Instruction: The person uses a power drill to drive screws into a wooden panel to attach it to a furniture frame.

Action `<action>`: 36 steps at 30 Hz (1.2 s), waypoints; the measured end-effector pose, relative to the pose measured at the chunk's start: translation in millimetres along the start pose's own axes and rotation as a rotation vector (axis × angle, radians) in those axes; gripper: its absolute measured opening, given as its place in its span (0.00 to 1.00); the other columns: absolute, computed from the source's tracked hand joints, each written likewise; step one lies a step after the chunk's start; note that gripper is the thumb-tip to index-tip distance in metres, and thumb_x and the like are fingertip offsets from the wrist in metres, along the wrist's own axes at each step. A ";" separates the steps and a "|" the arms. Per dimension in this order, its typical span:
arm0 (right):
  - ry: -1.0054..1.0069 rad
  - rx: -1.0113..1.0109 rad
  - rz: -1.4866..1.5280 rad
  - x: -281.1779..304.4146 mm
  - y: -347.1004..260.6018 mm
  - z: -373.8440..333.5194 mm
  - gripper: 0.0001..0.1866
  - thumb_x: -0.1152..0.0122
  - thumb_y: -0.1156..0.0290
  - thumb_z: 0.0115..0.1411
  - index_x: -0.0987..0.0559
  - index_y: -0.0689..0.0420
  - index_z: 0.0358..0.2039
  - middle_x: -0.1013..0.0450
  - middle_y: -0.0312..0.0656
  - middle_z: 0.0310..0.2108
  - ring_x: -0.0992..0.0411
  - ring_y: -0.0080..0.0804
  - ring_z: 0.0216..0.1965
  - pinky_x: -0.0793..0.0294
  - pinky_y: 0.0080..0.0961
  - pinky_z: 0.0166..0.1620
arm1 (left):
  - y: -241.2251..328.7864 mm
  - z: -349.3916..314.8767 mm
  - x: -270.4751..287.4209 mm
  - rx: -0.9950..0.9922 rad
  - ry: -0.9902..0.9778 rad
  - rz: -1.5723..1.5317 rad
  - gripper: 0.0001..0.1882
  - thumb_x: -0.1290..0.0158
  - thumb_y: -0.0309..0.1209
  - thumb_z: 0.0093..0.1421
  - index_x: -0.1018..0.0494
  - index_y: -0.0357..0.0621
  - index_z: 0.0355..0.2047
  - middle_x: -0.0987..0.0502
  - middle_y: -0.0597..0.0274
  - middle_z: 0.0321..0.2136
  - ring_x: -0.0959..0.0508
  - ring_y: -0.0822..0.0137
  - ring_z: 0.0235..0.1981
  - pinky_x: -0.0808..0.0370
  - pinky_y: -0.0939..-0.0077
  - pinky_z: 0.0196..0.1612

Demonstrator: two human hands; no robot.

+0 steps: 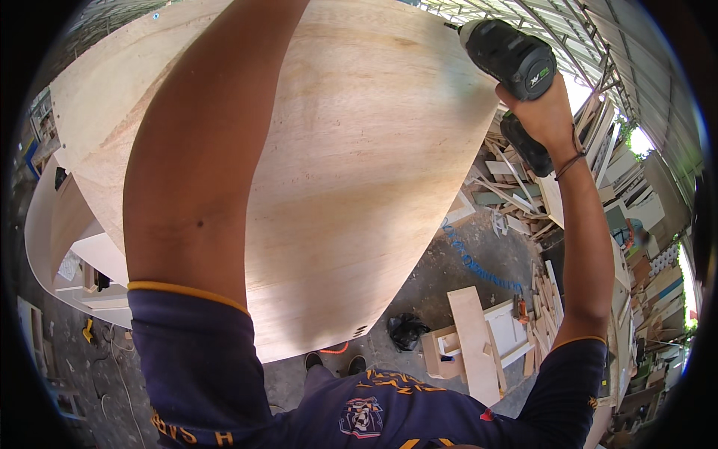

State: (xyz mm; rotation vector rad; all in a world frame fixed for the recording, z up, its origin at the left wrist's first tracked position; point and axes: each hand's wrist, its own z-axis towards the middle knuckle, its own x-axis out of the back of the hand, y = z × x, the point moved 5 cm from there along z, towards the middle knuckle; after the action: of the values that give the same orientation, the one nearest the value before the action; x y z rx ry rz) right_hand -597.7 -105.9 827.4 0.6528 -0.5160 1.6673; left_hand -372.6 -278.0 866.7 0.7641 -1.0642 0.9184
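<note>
A large pale plywood panel (359, 150) fills the middle of the view, lying flat beneath me. My right hand (544, 112) grips a black and green cordless drill (508, 56), its nose pressed against the panel's far right edge. My left arm reaches up across the panel and out of the top of the picture, so my left hand is hidden. Both of my shoes (335, 364) show on the concrete floor below the panel's near edge.
Scrap wood and offcuts (516, 187) are heaped at the right. A blue coiled hose (479, 266) lies on the floor. Small wooden boxes and boards (479, 344) and a black bag (406, 329) sit near my feet. A white cabinet piece (82, 262) stands at the left.
</note>
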 end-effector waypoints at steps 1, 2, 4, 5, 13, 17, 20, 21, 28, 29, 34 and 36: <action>0.002 0.008 -0.004 0.2 0.3 0.4 0.17 0.32 0.67 0.42 0.22 0.59 0.34 0.24 0.46 0.29 0.25 0.41 0.32 0.27 0.30 0.37 | 0.1 -2.0 0.9 -0.018 -0.006 -0.004 0.21 0.47 0.39 0.48 0.24 0.42 0.42 0.25 0.52 0.44 0.26 0.56 0.45 0.31 0.59 0.47; 0.004 0.016 -0.008 0.6 0.9 0.6 0.17 0.32 0.67 0.42 0.22 0.58 0.34 0.24 0.46 0.30 0.25 0.41 0.32 0.27 0.30 0.37 | 0.9 -2.8 0.5 -0.037 -0.011 -0.008 0.21 0.47 0.39 0.48 0.24 0.42 0.42 0.25 0.52 0.44 0.26 0.56 0.45 0.31 0.60 0.47; -0.024 0.003 -0.027 1.3 2.4 4.4 0.18 0.33 0.71 0.42 0.23 0.60 0.36 0.24 0.44 0.31 0.26 0.34 0.32 0.28 0.27 0.40 | -2.8 2.3 0.7 0.006 0.013 -0.011 0.21 0.47 0.38 0.48 0.24 0.42 0.42 0.25 0.52 0.44 0.26 0.57 0.45 0.31 0.59 0.47; -0.039 -0.004 -0.037 1.2 2.5 6.0 0.19 0.33 0.72 0.43 0.24 0.61 0.38 0.24 0.42 0.32 0.26 0.31 0.33 0.29 0.26 0.41 | -4.6 4.9 1.1 0.027 0.025 -0.012 0.21 0.47 0.38 0.48 0.24 0.42 0.42 0.25 0.52 0.44 0.26 0.57 0.45 0.31 0.59 0.46; -0.069 -0.042 -0.021 4.9 -0.4 6.4 0.20 0.34 0.74 0.43 0.24 0.61 0.40 0.24 0.42 0.34 0.27 0.31 0.35 0.30 0.26 0.43 | -1.3 0.8 1.2 -0.031 -0.018 -0.074 0.22 0.46 0.39 0.48 0.24 0.42 0.42 0.25 0.52 0.44 0.26 0.56 0.44 0.31 0.60 0.47; -0.056 -0.005 -0.040 4.5 -0.1 9.5 0.19 0.34 0.75 0.43 0.24 0.60 0.38 0.24 0.40 0.34 0.27 0.31 0.35 0.30 0.26 0.43 | -1.0 8.2 1.6 0.011 0.051 -0.005 0.22 0.45 0.39 0.47 0.24 0.42 0.42 0.25 0.52 0.44 0.26 0.56 0.45 0.31 0.59 0.47; -0.071 -0.020 0.021 4.5 5.8 9.2 0.18 0.34 0.75 0.42 0.23 0.59 0.38 0.24 0.40 0.34 0.27 0.30 0.35 0.30 0.25 0.43 | 3.1 6.0 -3.5 -0.015 0.007 0.046 0.22 0.46 0.40 0.48 0.25 0.42 0.43 0.26 0.52 0.45 0.26 0.56 0.46 0.31 0.59 0.47; -0.074 -0.035 0.041 3.0 9.2 9.2 0.18 0.35 0.75 0.43 0.23 0.59 0.38 0.24 0.40 0.34 0.27 0.29 0.35 0.30 0.25 0.43 | 2.5 6.8 -3.5 -0.011 -0.001 0.045 0.22 0.47 0.40 0.48 0.25 0.42 0.43 0.26 0.52 0.45 0.26 0.56 0.46 0.31 0.59 0.47; -0.052 -0.053 0.087 0.2 7.2 8.6 0.20 0.33 0.68 0.42 0.24 0.58 0.37 0.24 0.44 0.32 0.26 0.36 0.34 0.29 0.30 0.40 | -8.8 27.6 -8.0 -0.012 0.028 0.083 0.22 0.49 0.40 0.48 0.24 0.41 0.42 0.25 0.51 0.44 0.26 0.55 0.45 0.31 0.58 0.48; -0.068 -0.085 0.079 0.5 10.0 8.6 0.20 0.33 0.67 0.42 0.24 0.58 0.38 0.24 0.44 0.32 0.26 0.37 0.34 0.29 0.30 0.40 | -7.6 29.0 -8.6 -0.014 0.035 0.082 0.22 0.49 0.40 0.48 0.24 0.41 0.42 0.25 0.51 0.44 0.26 0.55 0.45 0.31 0.58 0.48; -0.015 -0.087 0.199 -5.7 6.4 -1.5 0.18 0.33 0.67 0.42 0.23 0.58 0.36 0.24 0.44 0.30 0.25 0.38 0.33 0.28 0.30 0.39 | -14.3 49.8 -15.8 -0.052 0.087 0.066 0.23 0.49 0.43 0.49 0.24 0.38 0.39 0.25 0.46 0.42 0.26 0.53 0.44 0.30 0.62 0.48; 0.015 -0.116 0.279 -20.1 13.8 -11.9 0.17 0.34 0.68 0.43 0.23 0.58 0.35 0.24 0.45 0.30 0.25 0.39 0.32 0.28 0.30 0.39 | -25.8 66.7 -26.4 -0.052 0.127 0.075 0.23 0.49 0.44 0.50 0.24 0.37 0.38 0.25 0.44 0.41 0.26 0.52 0.44 0.30 0.63 0.48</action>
State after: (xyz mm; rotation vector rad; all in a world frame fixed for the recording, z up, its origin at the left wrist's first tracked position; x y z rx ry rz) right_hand -610.3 -115.5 805.3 0.4992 -0.7132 1.8852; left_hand -380.4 -353.6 860.2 0.6186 -1.0060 0.9863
